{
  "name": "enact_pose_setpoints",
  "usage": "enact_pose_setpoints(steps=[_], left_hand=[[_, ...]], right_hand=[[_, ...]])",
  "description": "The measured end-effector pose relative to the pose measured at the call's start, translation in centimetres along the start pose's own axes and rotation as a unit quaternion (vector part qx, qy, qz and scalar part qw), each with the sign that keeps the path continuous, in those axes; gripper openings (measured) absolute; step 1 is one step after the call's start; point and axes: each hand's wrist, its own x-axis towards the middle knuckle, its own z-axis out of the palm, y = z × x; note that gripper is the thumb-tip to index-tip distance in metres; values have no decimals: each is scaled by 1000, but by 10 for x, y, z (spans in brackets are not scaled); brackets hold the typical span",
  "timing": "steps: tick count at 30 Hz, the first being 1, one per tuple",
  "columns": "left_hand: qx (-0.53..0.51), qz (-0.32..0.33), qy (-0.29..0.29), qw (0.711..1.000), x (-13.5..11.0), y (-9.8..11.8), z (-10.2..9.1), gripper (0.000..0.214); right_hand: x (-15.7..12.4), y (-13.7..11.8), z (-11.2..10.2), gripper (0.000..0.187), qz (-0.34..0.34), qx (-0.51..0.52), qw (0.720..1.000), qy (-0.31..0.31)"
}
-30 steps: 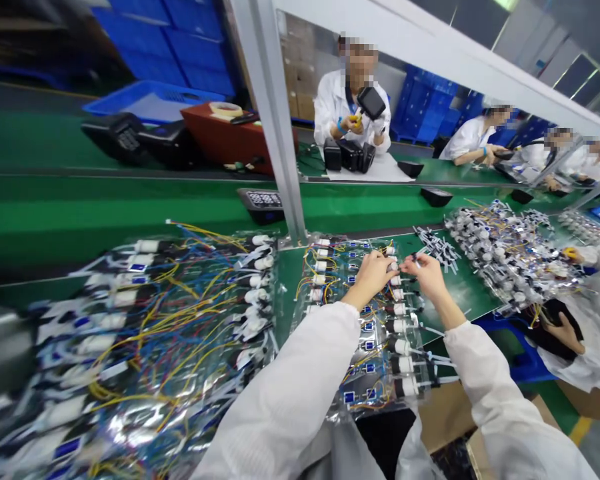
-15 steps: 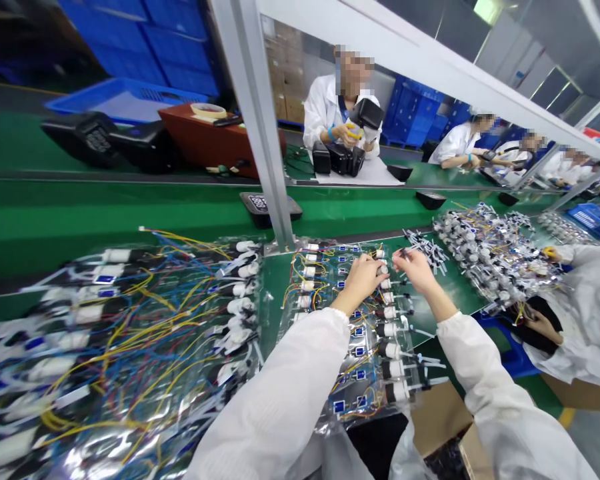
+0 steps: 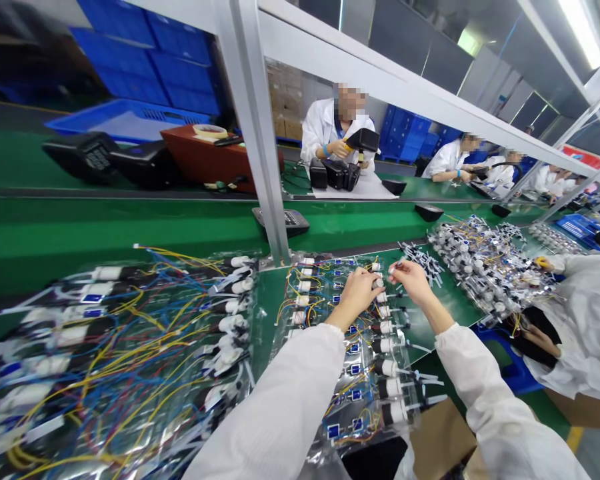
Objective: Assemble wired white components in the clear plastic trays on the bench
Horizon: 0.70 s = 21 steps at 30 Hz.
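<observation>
My left hand (image 3: 356, 294) rests curled on a small white-capped cylindrical part (image 3: 379, 284) near the far end of a clear plastic sheet (image 3: 365, 363) that carries rows of such parts with yellow and blue wires. Just to its right, my right hand (image 3: 411, 280) pinches something small at its fingertips, above the same row. A loose heap of thin white and black pieces (image 3: 420, 257) lies on the green bench right behind my right hand. Both sleeves are white.
A larger wired sheet (image 3: 130, 347) covers the bench at left. An aluminium post (image 3: 260, 133) rises behind the sheets. A green conveyor (image 3: 130, 220) carries black devices. More wired parts (image 3: 485, 263) lie at right, beside a white-coated co-worker (image 3: 580, 327). Others work across the belt.
Both hands have stayed together over the same row of parts, shifting only slightly. The camera has tilted up a little, so the far side shows more.
</observation>
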Motion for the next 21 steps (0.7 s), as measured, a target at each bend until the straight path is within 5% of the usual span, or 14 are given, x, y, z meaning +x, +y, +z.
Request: enact_pose_setpoints(steps=[21], left_hand=[[-17, -17, 1, 1000, -1, 0, 2, 27]], right_hand=[[-15, 33, 10, 11, -94, -157, 983, 27]])
